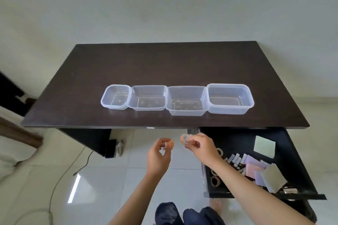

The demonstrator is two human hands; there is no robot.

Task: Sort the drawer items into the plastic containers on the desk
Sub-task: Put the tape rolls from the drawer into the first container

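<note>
Looking down at the desk (164, 64), I've lined four empty containers (186, 100) along its near side for easy reach; the open drawer (237, 139) sits lower right, notes and rolls inside. My right hand (199, 147) pinches a small tape roll (185, 139), carrying it upward. My left hand (159, 155) curls around something small, perhaps another roll

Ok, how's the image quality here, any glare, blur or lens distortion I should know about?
Head view: wide-angle bending makes the desk splay out like a trapezoid. A bright window-like glare patch sits on the glossy floor tiles. The left hand and right hand are slightly motion-blurred, so the small items they hold are hard to identify. The clear containers look sharp enough, apparently empty.
</note>
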